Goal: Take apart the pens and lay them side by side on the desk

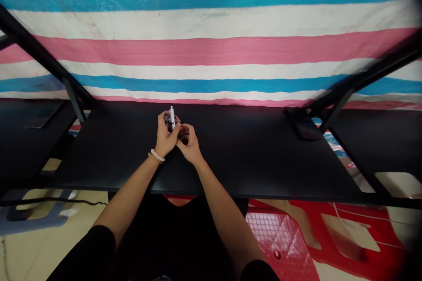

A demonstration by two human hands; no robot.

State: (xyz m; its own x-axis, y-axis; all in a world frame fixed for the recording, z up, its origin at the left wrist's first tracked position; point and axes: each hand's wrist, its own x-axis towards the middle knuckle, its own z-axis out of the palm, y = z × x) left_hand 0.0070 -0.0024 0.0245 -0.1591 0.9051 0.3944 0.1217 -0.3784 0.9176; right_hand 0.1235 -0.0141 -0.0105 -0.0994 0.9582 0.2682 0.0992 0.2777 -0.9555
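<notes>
My left hand (167, 137) is closed round a small object (172, 117) with a white upright stick-like part and a dark, partly clear body; its exact kind does not show. The white part points up above the fingers, and the left thumb presses along its lower end. Close against it on the right, my right hand (190, 142) has its fingers curled and its thumb near the left thumb. Whatever lies between the right fingertips is hidden or too small to name. Both hands are over the black table (244, 153), left of its middle.
A dark phone-like slab (305, 126) lies at the table's right back. Black slanted frame bars (49, 59) rise at both sides. Behind hangs a striped plastic sheet (211, 50). Below the front edge are red plastic stools (280, 237) and a grey-blue one (33, 219) at left.
</notes>
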